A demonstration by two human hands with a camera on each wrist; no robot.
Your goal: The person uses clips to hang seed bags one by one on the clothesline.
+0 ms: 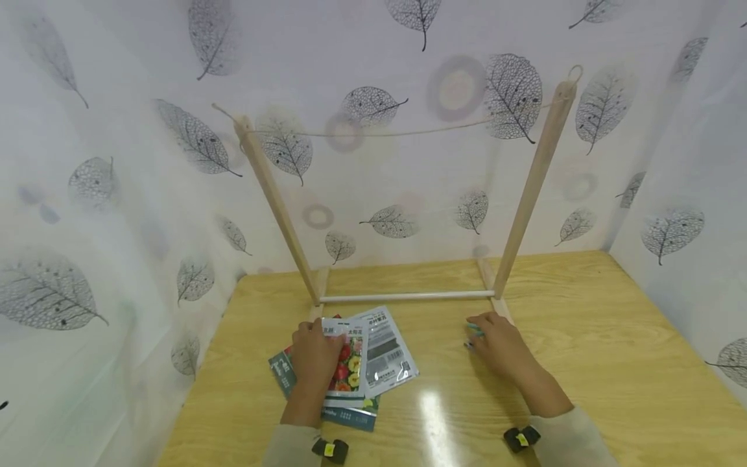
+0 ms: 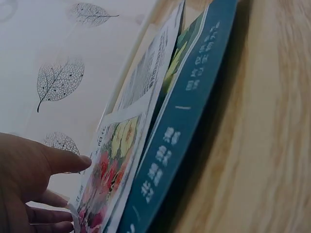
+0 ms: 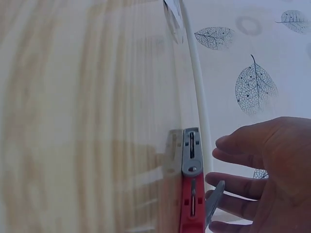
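Observation:
Several seed packets lie in an overlapping pile on the table. The top flower-print packet (image 1: pixel 352 373) lies under my left hand (image 1: pixel 315 353), whose thumb is stretched over its face while the fingers are near its far edge. In the left wrist view, the thumb is straight beside the flower packet (image 2: pixel 109 174). My right hand (image 1: pixel 498 344) is low over the table, fingers loosely bent, around small clips. A teal clip (image 1: pixel 475 328) shows at its fingertips. In the right wrist view, a red-and-grey clip (image 3: pixel 192 179) and a grey pointed piece (image 3: pixel 215 203) are by the fingers.
A wooden frame stands behind the hands, with a left post (image 1: pixel 277 207), a right post (image 1: pixel 535 188) and a white crossbar (image 1: pixel 408 296). A thin string (image 1: pixel 397 134) runs between the post tops. A silver packet (image 1: pixel 385 353) lies back side up. Leaf-print cloth surrounds the table (image 1: pixel 583 363).

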